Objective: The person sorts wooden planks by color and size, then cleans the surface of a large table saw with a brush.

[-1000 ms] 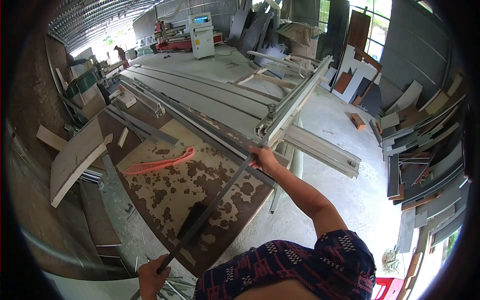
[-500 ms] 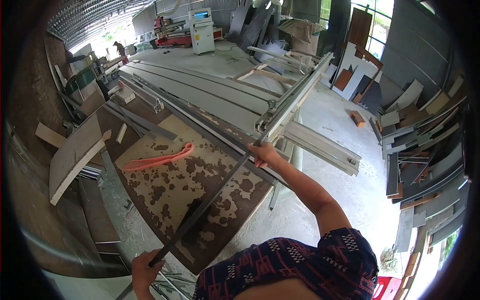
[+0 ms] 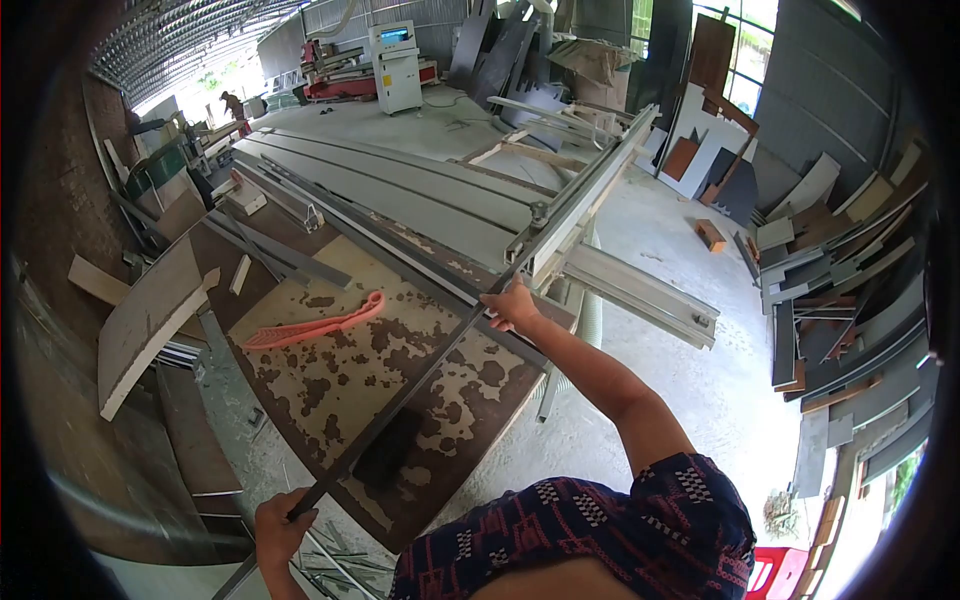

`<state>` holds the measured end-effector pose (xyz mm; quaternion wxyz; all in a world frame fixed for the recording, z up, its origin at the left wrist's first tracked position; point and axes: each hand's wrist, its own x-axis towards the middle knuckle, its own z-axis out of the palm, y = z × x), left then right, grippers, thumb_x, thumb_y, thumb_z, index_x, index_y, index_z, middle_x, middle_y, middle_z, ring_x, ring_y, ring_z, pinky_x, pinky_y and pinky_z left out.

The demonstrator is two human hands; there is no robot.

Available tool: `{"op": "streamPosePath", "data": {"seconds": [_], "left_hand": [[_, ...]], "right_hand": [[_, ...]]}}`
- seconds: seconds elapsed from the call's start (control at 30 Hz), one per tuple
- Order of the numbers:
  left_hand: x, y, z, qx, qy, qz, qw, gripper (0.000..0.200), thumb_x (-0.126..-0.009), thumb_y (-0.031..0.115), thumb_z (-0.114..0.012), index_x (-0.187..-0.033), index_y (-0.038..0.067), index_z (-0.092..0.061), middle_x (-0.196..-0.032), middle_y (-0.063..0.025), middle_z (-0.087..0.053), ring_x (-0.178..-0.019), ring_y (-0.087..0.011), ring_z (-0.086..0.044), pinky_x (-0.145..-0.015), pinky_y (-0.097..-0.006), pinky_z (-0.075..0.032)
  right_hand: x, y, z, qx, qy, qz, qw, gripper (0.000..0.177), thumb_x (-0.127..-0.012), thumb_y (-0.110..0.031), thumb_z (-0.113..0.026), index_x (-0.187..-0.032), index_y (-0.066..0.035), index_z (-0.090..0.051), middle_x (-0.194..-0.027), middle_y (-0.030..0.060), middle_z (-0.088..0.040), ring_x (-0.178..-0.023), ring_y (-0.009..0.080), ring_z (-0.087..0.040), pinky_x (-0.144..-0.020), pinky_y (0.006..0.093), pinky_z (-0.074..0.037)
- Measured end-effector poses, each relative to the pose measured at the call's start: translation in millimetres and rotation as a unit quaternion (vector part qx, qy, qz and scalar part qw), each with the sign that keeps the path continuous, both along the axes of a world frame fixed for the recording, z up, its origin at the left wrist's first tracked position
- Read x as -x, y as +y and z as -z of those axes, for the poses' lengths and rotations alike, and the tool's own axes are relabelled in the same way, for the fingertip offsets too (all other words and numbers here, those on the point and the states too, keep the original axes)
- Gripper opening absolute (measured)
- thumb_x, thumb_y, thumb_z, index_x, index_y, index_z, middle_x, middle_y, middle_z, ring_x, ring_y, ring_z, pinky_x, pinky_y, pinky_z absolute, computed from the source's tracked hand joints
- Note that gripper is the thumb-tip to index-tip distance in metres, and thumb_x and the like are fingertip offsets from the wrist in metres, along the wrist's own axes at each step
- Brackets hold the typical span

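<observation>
A long, narrow dark strip runs slantwise over the worktable, held at two places. My left hand is closed around its near end at the lower left, and the strip continues past the hand. Farther along, my right hand grips it beside the long metal rails at the table's edge. Under the strip is the worktable's blotchy brown and tan top. A coral plastic piece with a looped handle lies there, left of the strip. A black object shows just beneath the strip.
A grey sliding machine table with a long metal fence stands beyond the worktable. Thin offcuts lie on the floor by my left hand. Boards are stacked at the right. A person is far back left.
Both hands, still on the strip, have shifted slightly left. More of the black object shows under the strip. The far person's posture has changed.
</observation>
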<state>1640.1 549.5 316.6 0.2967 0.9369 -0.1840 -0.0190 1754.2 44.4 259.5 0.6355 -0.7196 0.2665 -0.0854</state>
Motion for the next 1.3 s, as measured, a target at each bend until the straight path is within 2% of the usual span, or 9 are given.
{"op": "streamPosePath", "data": {"seconds": [0.13,0.23,0.33,0.43,0.63,0.83,0.93,1.07,1.3], "left_hand": [[-4.1,1.6,6.2,0.007,0.001,0.011,1.0,0.039,-0.06,0.004,-0.071,-0.099,0.006,-0.065,-0.066,-0.0115,-0.057,-0.059,-0.021,-0.056,-0.057,-0.0309,-0.042],[-6.6,3.7,13.2,0.03,0.027,0.0,0.999,0.038,-0.061,0.004,-0.07,-0.098,0.005,-0.065,-0.065,-0.0114,-0.057,-0.059,-0.0193,-0.055,-0.057,-0.03,-0.042],[-10.3,4.8,16.9,0.023,0.036,-0.003,0.999,0.038,-0.061,0.003,-0.07,-0.098,0.004,-0.065,-0.066,-0.0109,-0.057,-0.059,-0.018,-0.055,-0.057,-0.029,-0.042],[-10.8,1.1,14.4,0.036,0.032,0.007,0.999,0.037,-0.061,0.002,-0.07,-0.098,0.003,-0.065,-0.066,-0.0109,-0.058,-0.06,-0.0167,-0.056,-0.057,-0.0282,-0.042],[-14.2,4.1,18.5,0.079,0.121,-0.032,0.989,0.034,-0.065,0.0,-0.069,-0.099,0.0,-0.064,-0.071,-0.0111,-0.061,-0.061,-0.0124,-0.054,-0.057,-0.027,-0.042],[-10.8,1.5,19.1,0.081,0.135,-0.019,0.987,0.031,-0.069,0.0,-0.066,-0.1,0.0,-0.064,-0.07,-0.0116,-0.061,-0.061,-0.0111,-0.052,-0.056,-0.0272,-0.041],[-1.1,-4.4,13.2,0.056,0.134,-0.035,0.989,0.03,-0.07,0.002,-0.066,-0.1,0.001,-0.063,-0.067,-0.0122,-0.059,-0.059,-0.0128,-0.052,-0.055,-0.0284,-0.04],[12.8,-12.5,18.1,0.048,0.054,0.004,0.997,0.032,-0.07,0.006,-0.066,-0.102,0.004,-0.062,-0.063,-0.0128,-0.055,-0.056,-0.0203,-0.054,-0.055,-0.0302,-0.041],[8.1,-25.7,24.9,0.061,0.074,0.006,0.995,0.033,-0.072,0.01,-0.065,-0.104,0.004,-0.062,-0.065,-0.0139,-0.057,-0.058,-0.0224,-0.056,-0.055,-0.0318,-0.041]], "right_hand": [[-5.4,8.7,6.8,0.027,-0.019,0.049,0.998,0.081,-0.076,-0.009,-0.065,-0.129,-0.002,-0.005,-0.068,0.0137,-0.054,-0.041,0.0206,-0.054,-0.03,0.0314,-0.04],[-11.6,5.5,11.1,0.045,0.001,0.039,0.998,0.089,-0.076,-0.008,-0.065,-0.133,-0.002,0.003,-0.066,0.0134,-0.054,-0.042,0.0211,-0.054,-0.03,0.0323,-0.041],[-8.3,7.6,3.4,0.055,0.014,0.037,0.998,0.091,-0.075,-0.008,-0.066,-0.133,-0.001,0.004,-0.064,0.0133,-0.054,-0.042,0.0211,-0.055,-0.03,0.0328,-0.04],[-12.0,1.5,8.3,0.064,0.016,0.022,0.998,0.09,-0.075,-0.008,-0.067,-0.133,0.0,0.002,-0.064,0.0136,-0.055,-0.043,0.021,-0.055,-0.031,0.0327,-0.04],[-11.9,4.4,6.5,0.075,0.009,0.043,0.996,0.088,-0.074,-0.006,-0.068,-0.133,0.001,-0.003,-0.065,0.0143,-0.055,-0.044,0.0216,-0.056,-0.032,0.0335,-0.041],[-15.0,2.1,12.2,0.07,0.002,0.054,0.996,0.09,-0.073,-0.006,-0.067,-0.136,-0.001,-0.003,-0.067,0.0151,-0.057,-0.045,0.0206,-0.056,-0.033,0.0323,-0.041],[-10.8,4.4,11.2,0.05,-0.018,0.065,0.996,0.091,-0.073,-0.005,-0.066,-0.138,-0.003,-0.003,-0.069,0.0149,-0.058,-0.045,0.0196,-0.056,-0.033,0.0305,-0.041],[-7.9,6.4,15.4,0.014,-0.047,0.113,0.992,0.089,-0.073,-0.004,-0.065,-0.138,-0.003,-0.004,-0.069,0.014,-0.058,-0.043,0.0184,-0.055,-0.033,0.0293,-0.04],[-11.6,-15.2,17.4,0.005,-0.043,0.102,0.994,0.084,-0.075,-0.003,-0.062,-0.139,-0.003,-0.007,-0.069,0.0143,-0.059,-0.043,0.0172,-0.055,-0.032,0.0291,-0.04]]}}
